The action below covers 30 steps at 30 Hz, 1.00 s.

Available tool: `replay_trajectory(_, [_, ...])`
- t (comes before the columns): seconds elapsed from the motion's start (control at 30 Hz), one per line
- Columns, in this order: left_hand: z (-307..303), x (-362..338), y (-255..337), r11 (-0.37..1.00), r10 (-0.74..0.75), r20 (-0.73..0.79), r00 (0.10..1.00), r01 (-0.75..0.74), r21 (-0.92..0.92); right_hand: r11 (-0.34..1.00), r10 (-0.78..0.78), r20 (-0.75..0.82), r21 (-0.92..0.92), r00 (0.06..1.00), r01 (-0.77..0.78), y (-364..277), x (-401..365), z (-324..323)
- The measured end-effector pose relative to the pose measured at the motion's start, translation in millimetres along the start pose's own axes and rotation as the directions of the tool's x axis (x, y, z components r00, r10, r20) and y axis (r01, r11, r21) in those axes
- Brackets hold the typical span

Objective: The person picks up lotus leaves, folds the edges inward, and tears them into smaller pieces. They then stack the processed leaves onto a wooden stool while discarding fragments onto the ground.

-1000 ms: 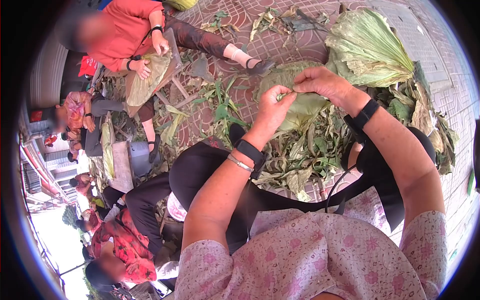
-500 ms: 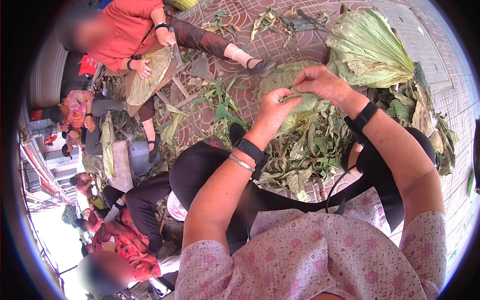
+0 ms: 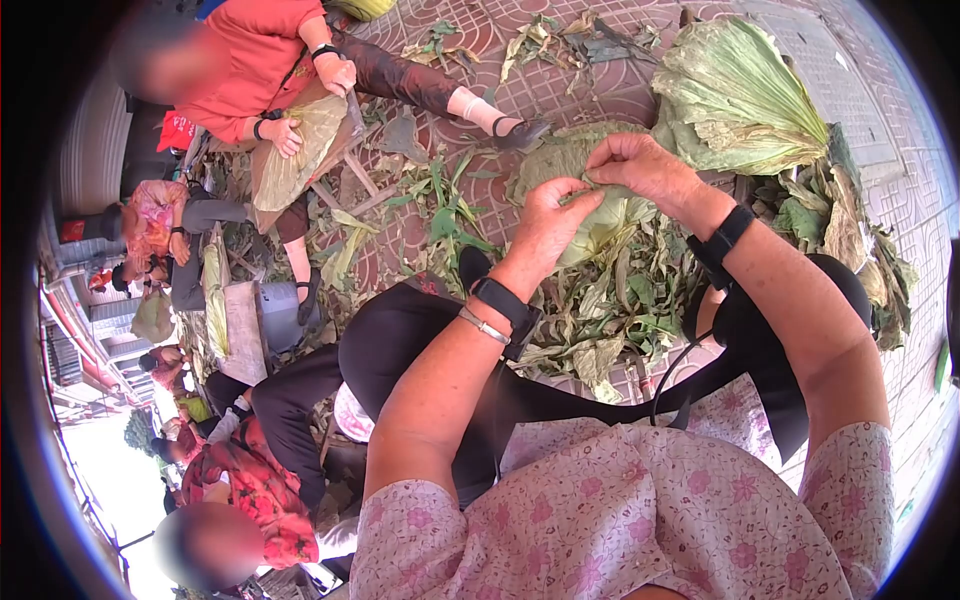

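My left hand (image 3: 548,222) and my right hand (image 3: 648,175) meet fingertip to fingertip, both closed in a pinch. Between and beneath them spreads a pale green dried lotus leaf (image 3: 556,160), its edge apparently caught in the fingers. The exact grip is partly hidden by the fingers. Beyond my right hand lies a fan-shaped stack of folded lotus leaves (image 3: 745,95), with radiating veins. Under my hands a heap of withered leaf scraps (image 3: 610,310) covers the ground between my knees.
At upper left, a person in red (image 3: 260,60) rests a hand on a folded leaf (image 3: 300,150) over a wooden stool (image 3: 350,150). Another person in a red patterned top (image 3: 260,490) sits close on the left. Brown leaves (image 3: 850,220) are piled at right on patterned paving (image 3: 590,85).
My hands hold nearly the same pinch, with only slight finger movement. The co-worker in red has shifted the upper hand a little, and a greenish leaf now shows among the people far left.
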<state>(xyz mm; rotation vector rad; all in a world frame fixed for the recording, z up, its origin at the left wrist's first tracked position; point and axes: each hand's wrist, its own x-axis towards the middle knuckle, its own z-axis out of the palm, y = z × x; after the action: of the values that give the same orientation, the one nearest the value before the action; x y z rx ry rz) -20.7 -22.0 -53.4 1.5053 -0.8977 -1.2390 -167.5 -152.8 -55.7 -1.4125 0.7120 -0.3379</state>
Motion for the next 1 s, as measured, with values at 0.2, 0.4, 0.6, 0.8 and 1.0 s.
replay_trajectory(0.2, [2,-2,3,1.0,-0.024,0.003,1.0,0.024,-0.013,0.999,-0.037,0.03,-0.019,0.999,0.037,-1,-2,1])
replay_trajectory(0.4, [1,-1,1,0.999,-0.022,0.008,1.0,0.023,-0.041,0.998,-0.063,0.048,-0.022,0.997,0.064,-3,-3,1])
replay_trajectory(0.6, [3,-1,2,0.991,0.127,0.005,0.992,-0.127,0.038,0.983,0.13,-0.078,0.144,0.989,-0.118,1,-4,5])
replay_trajectory(0.8, [3,-1,1,0.996,0.072,-0.083,0.994,-0.066,0.066,0.992,0.102,-0.025,0.083,0.994,-0.1,-14,-4,-2])
replay_trajectory(1.0, [-2,3,-5,0.986,0.162,-0.089,0.983,-0.158,0.051,1.0,-0.009,0.113,-0.001,0.994,0.009,-15,1,-9])
